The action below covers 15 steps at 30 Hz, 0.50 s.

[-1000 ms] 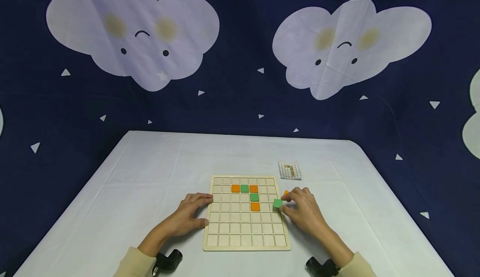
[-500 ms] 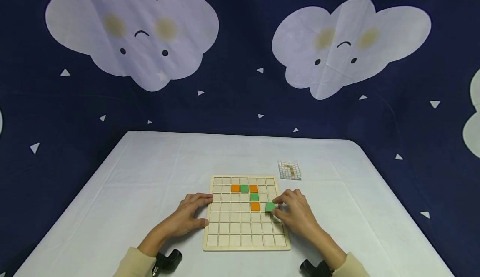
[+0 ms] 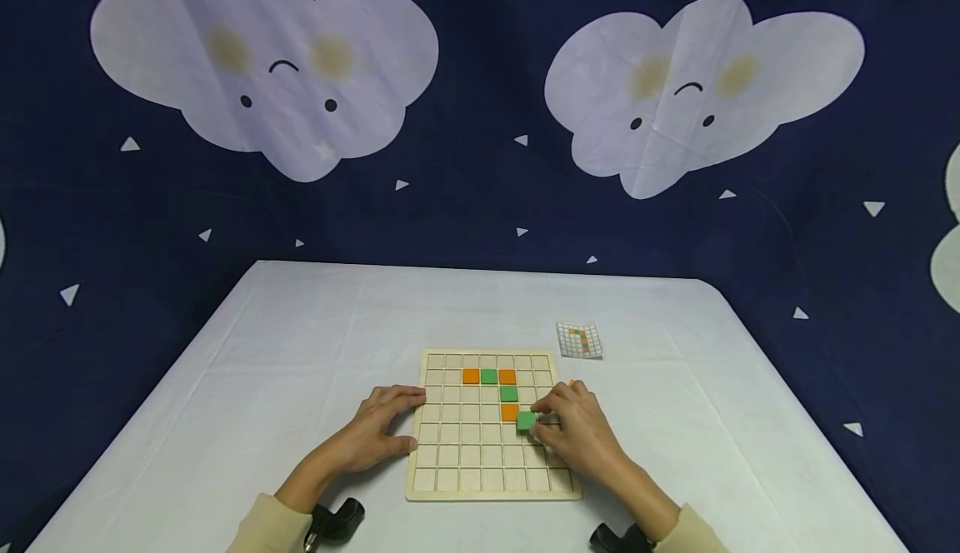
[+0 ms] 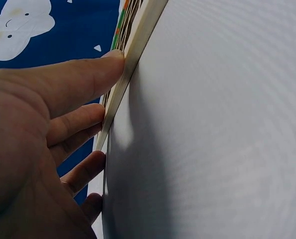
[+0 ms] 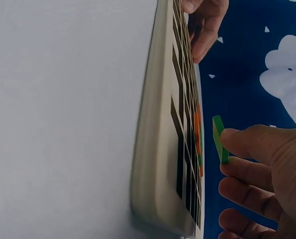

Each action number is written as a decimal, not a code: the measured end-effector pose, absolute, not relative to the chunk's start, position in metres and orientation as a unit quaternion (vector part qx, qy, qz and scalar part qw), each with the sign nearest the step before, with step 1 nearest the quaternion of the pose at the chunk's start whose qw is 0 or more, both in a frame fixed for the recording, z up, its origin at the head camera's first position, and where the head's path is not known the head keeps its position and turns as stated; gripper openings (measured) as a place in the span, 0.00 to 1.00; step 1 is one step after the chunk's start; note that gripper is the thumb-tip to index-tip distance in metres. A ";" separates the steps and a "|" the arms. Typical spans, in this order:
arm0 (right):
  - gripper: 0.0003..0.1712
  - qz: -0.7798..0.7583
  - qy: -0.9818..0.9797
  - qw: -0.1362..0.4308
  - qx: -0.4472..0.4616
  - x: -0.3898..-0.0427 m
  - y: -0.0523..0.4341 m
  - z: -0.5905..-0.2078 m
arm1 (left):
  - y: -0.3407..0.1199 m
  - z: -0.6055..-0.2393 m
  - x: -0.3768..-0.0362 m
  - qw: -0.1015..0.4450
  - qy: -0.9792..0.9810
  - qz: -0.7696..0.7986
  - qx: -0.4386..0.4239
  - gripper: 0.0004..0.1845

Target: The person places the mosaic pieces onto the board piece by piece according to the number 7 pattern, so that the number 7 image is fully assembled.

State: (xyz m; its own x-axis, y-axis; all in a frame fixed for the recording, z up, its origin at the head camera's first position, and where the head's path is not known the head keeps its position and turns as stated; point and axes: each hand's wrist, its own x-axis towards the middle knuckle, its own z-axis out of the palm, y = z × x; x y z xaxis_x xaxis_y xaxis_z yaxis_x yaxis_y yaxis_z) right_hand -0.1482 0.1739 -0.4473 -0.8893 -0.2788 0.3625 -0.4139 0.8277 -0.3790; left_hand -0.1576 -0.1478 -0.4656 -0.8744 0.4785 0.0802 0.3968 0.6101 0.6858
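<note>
The right hand [image 3: 577,432] pinches a green tile [image 3: 526,420] above the wooden grid board [image 3: 450,486], whose edge the open left hand [image 3: 378,428] steadies.

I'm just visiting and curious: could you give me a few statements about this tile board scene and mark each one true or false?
1. The right hand pinches a green tile. True.
2. That tile already lies flat in a cell. False: the right wrist view shows it held above the wooden board.
3. The left hand holds an orange tile. False: it rests against the board's left edge.
4. A small pattern card lies beyond the board's far right corner. True.
</note>
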 end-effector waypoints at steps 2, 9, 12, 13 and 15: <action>0.11 0.226 -0.945 0.147 0.186 -0.148 0.172 -0.448 | -0.148 -0.466 -0.158 0.056 0.896 0.367 0.245 0.31; 0.10 0.211 -0.949 0.131 0.193 -0.145 0.168 -0.449 | -0.148 -0.465 -0.157 0.055 0.894 0.369 0.248 0.31; 0.10 0.207 -0.948 0.135 0.199 -0.145 0.167 -0.450 | -0.148 -0.465 -0.157 0.055 0.895 0.368 0.248 0.31; 0.10 0.207 -0.947 0.138 0.202 -0.145 0.166 -0.450 | -0.148 -0.465 -0.157 0.054 0.895 0.367 0.248 0.31; 0.10 0.205 -0.946 0.144 0.208 -0.145 0.165 -0.451 | -0.148 -0.464 -0.157 0.053 0.895 0.366 0.249 0.31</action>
